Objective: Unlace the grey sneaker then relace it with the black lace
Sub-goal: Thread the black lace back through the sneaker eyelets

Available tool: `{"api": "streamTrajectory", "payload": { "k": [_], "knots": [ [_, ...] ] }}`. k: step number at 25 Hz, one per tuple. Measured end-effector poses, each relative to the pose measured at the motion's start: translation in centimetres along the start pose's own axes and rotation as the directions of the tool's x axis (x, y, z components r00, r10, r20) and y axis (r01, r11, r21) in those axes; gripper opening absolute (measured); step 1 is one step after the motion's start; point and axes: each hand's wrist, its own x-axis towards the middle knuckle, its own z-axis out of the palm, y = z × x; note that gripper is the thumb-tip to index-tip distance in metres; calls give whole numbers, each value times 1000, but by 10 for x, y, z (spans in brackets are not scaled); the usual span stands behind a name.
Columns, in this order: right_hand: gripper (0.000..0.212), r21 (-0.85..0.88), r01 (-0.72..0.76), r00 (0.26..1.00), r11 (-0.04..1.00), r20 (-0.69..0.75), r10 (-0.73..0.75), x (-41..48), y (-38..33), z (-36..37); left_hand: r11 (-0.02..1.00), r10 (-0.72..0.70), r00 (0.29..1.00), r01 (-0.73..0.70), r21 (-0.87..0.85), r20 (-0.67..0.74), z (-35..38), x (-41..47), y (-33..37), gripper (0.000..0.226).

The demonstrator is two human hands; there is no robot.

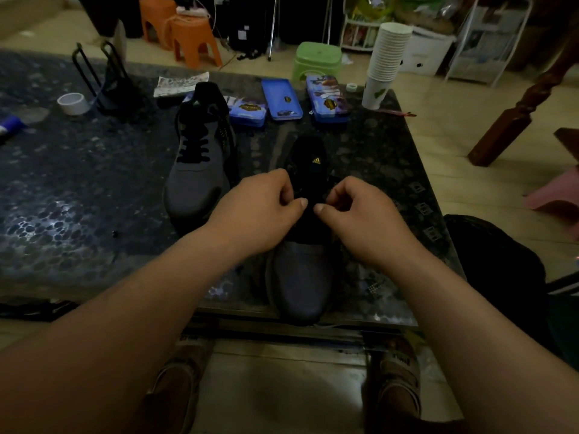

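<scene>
Apparently mid-task, the black lace [310, 204] is pinched by curled fingers [300, 202] of left hand [260, 211] and right hand [360, 214] over the grey sneaker [300, 277]; lacing is judged unfinished.

We look through one wide-angle camera worn on the head, facing forward and tilted down across the near edge of the dark speckled table [78, 189]. Our forearms enter from the bottom corners and meet at the centre. There the left hand [260, 211] and right hand [360, 214] sit close over the grey sneaker [297, 277], pinching the black lace [310, 205], which is hard to make out in the dim light. Straight below we see our own feet [398, 377]. The top edge reaches the paper cups [388, 54] and orange stools [191, 39] well beyond.
</scene>
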Motion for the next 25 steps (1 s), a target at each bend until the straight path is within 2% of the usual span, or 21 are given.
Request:
{"api": "streamTrajectory", "payload": {
  "k": [3, 5, 7, 9, 12, 15, 19, 22, 25],
  "knots": [
    [17, -115, 29, 999, 993, -31, -33, 5, -4, 3, 987, 18, 997, -6, 158, -78, 2, 1, 8, 25],
    [13, -102, 54, 998, 993, -20, -57, 10, -4, 1, 980, 68, 993, -47, 196, -99, 3, 4, 9, 22],
    [13, 44, 31, 998, 999, 52, -33, 13, -3, -3, 987, 115, 992, -107, 118, -58, 1, 8, 6, 21],
    [14, 193, -23, 989, 981, 147, -6, 15, 1, -9, 991, 125, 991, -124, -43, 40, -4, 15, -3, 22],
    [16, 216, -25, 978, 976, 210, -21, 18, 7, -13, 979, 105, 984, -76, -190, 144, -8, 21, -14, 16],
    [17, 231, -18, 985, 973, 172, -22, 20, 10, -11, 958, 93, 990, -62, -279, 101, -7, 21, -20, 10],
    [14, 138, 16, 987, 990, 157, -38, 17, 6, -11, 974, 86, 994, -69, -216, 71, -3, 19, -15, 12],
    [16, -8, 54, 998, 998, 27, -54, 16, -3, 0, 987, 73, 997, -72, -145, 0, 6, 18, -7, 16],
    [14, -15, 83, 996, 996, -27, -83, 17, -6, 6, 987, 99, 994, -104, -125, -46, 9, 17, -5, 18]
  ]
}}
